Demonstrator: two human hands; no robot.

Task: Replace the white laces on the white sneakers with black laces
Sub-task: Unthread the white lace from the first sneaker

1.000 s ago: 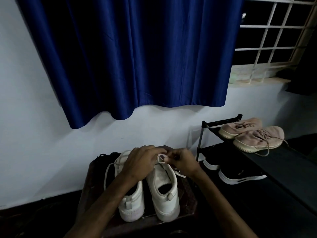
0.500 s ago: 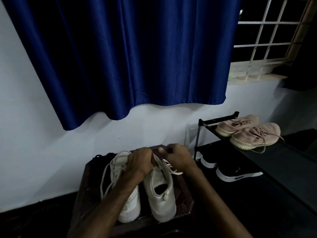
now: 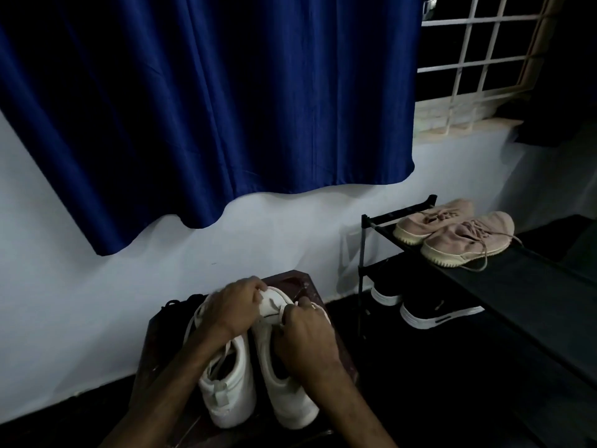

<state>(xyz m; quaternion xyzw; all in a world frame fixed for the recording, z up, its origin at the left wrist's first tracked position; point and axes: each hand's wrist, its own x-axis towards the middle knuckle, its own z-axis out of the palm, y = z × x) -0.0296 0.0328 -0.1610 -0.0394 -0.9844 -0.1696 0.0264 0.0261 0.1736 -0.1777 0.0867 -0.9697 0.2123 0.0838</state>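
Unlacing stage: early, by my judgement; the right sneaker (image 3: pixel 287 389) and the left sneaker (image 3: pixel 226 396) both carry white lacing, and no black lace is threaded in either.
Position: both stand side by side and touching on the counter (image 3: pixel 298 280), heels at 6 o'clock, toes at 12 o'clock.
Grip, right: the right hand (image 3: pixel 305 337) has its fingers curled and pinches the white lace (image 3: pixel 288 308) over the front eyelets of the right sneaker.
Grip, left: the left hand (image 3: pixel 234 307) lies across the front of the left sneaker, fingers curled on the toe of the right sneaker, apparently steadying it.
Slack: the loose lace (image 3: pixel 191 321) of the left sneaker hangs in loops off its 9 o'clock side.
Black laces: a dark bundle (image 3: pixel 181 307) at 11 o'clock on the counter may be them; too dim to tell.
Done: loosening only, as far as shown.
Left: drawing out both white laces; threading black ones through both shoes.
Surroundings: shoe rack (image 3: pixel 365 253) at 3 o'clock, with pink sneakers (image 3: pixel 468 240) on its top shelf.
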